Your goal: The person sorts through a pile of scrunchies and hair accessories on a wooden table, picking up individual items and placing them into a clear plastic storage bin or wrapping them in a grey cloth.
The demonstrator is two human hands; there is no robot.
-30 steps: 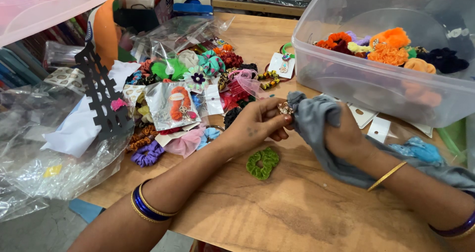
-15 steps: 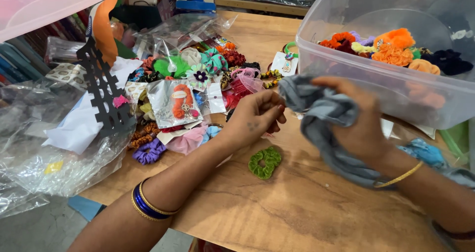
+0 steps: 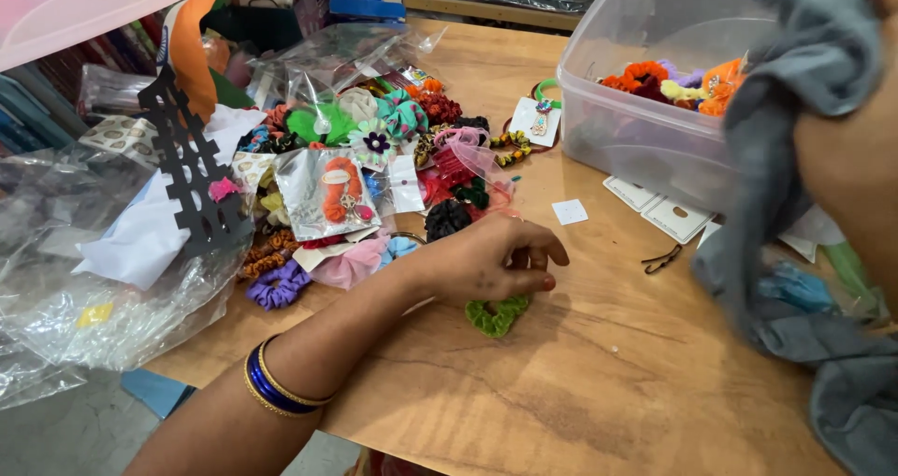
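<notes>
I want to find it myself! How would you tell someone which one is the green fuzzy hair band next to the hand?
Start at the wooden table and find the left hand resting on it, in front of the heap of hair accessories. Just under its fingertips lies the green scrunchie. It is a small fuzzy ring lying alone on bare wood, apart from the heap.

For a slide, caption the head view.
Left hand rests on a green scrunchie; right hand lifts grey cloth.

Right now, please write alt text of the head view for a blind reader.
A person's left hand rests on a wooden table, touching a green scrunchie, while the right hand lifts a grey cloth close to the camera. Colourful hair accessories lie piled beside a clear bin.
</notes>
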